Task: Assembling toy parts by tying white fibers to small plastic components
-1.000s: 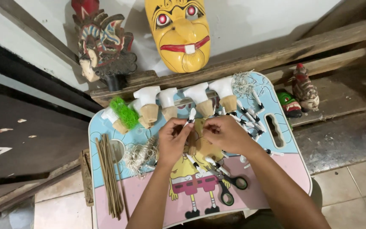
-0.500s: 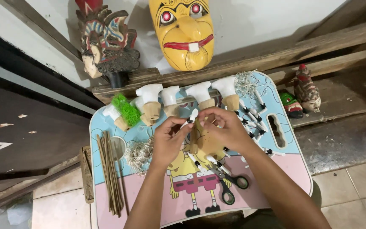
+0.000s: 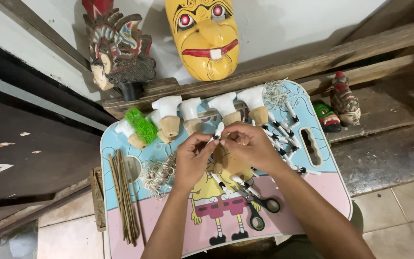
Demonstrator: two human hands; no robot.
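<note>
Both hands meet above the table (image 3: 312, 192): the left hand (image 3: 191, 160) and right hand (image 3: 250, 146) pinch together a small white piece (image 3: 218, 130). It may slip and fall among the scissors (image 3: 259, 211) if the pinch loosens.

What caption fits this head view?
Both hands, left hand and right hand, hold a small white piece over a cartoon tray.

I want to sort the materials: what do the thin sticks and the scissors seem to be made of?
The thin sticks look like bare bamboo or wood: matte brown, uneven lengths. The scissors seem to have dark plastic handles; the blades are mostly hidden under the right hand, likely metal.
</note>
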